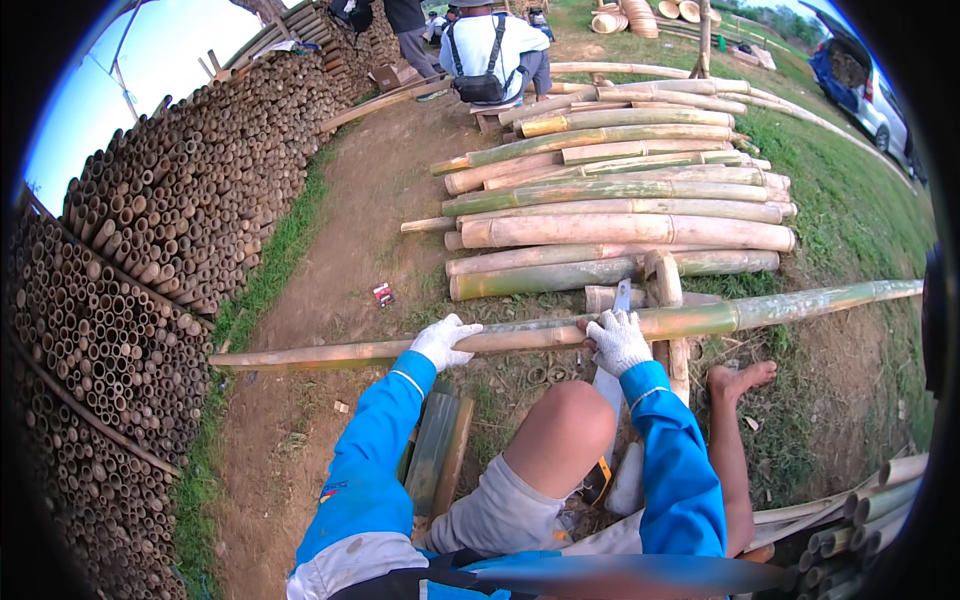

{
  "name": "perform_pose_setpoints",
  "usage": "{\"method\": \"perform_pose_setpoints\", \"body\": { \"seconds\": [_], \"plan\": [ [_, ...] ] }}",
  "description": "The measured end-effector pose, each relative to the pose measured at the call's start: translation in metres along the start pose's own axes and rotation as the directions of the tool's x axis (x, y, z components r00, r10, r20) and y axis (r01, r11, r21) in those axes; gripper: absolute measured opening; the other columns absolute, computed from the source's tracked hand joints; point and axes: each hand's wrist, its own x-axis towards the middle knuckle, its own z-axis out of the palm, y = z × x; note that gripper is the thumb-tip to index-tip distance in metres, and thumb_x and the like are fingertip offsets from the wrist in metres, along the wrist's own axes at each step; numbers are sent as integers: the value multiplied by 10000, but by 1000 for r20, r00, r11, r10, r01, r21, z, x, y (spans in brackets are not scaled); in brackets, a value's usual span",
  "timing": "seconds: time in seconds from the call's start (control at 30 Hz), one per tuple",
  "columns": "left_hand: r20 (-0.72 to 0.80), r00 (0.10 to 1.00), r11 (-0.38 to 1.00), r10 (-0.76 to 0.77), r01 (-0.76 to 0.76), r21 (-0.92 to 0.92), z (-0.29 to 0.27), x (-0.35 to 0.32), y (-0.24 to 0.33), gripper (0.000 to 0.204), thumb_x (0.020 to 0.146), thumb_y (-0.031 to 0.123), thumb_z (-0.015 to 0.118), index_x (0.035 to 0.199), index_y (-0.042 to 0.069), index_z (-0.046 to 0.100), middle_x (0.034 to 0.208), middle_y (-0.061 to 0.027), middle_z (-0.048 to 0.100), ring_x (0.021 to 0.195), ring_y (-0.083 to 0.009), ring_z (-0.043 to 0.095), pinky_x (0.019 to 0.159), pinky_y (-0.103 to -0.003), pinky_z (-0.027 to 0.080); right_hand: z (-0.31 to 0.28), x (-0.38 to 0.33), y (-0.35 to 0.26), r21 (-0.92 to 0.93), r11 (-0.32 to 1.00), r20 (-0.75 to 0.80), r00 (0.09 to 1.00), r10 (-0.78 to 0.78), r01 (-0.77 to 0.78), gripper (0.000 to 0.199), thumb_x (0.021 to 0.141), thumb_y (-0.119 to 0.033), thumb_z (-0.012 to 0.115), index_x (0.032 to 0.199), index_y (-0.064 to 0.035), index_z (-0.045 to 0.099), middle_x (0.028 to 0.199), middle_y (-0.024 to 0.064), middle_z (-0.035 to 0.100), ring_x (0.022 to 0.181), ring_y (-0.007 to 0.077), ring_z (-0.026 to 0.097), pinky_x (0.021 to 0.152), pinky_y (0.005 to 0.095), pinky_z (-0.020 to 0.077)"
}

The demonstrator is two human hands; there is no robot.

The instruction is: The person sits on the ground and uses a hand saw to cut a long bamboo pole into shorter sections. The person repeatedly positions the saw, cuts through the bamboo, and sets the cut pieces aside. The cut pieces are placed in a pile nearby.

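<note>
Here the long bamboo pole (540,335) is gripped by both gloved hands, left hand (443,342) and right hand (617,342), and is best kept steady across the wooden post (667,300), clear of the bare foot (738,378).

Pole (560,332) before stacked bamboo (620,210)

You work outdoors in daylight on a bare dirt path (350,230). Left of the path, stacked bamboo ends (170,200) form a wall. Right of it lie cut bamboo poles (620,215) on grass (850,200). Beyond the grass stands a parked vehicle (870,85).
</note>
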Motion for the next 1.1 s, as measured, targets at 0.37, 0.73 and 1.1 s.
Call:
{"method": "perform_pose_setpoints", "body": {
  "seconds": [0.37,0.73,1.1],
  "plan": [
    [-178,955,954,237,-194,228,54,43,37,823,887,516,829,1591,201,542,1456,-155,607,1340,-392,573,1173,-535,433,16,-8,4,90,983,-15,987,160,-158,240,949,-307,758,1160,-196,736,1163,149,591,1166,422,567,1010,589,456],
    [-120,945,951,304,-292,106,70,121,134,990,856,653,823,1635,146,481,1498,-205,615,1379,-415,568,1200,-536,428,25,-178,-137,155,833,576,734,360,-530,497,828,-328,803,1257,-103,691,1270,226,631,1213,464,625,997,581,550],
    [42,968,968,246,-248,45,79,179,215,1135,717,434,954,1658,148,386,1310,-245,673,1162,-437,692,1011,-550,572,70,-235,-192,-57,785,736,506,450,-616,576,886,-329,748,1411,-110,658,1476,171,582,1407,381,523,1156,545,422]
  ]
}}
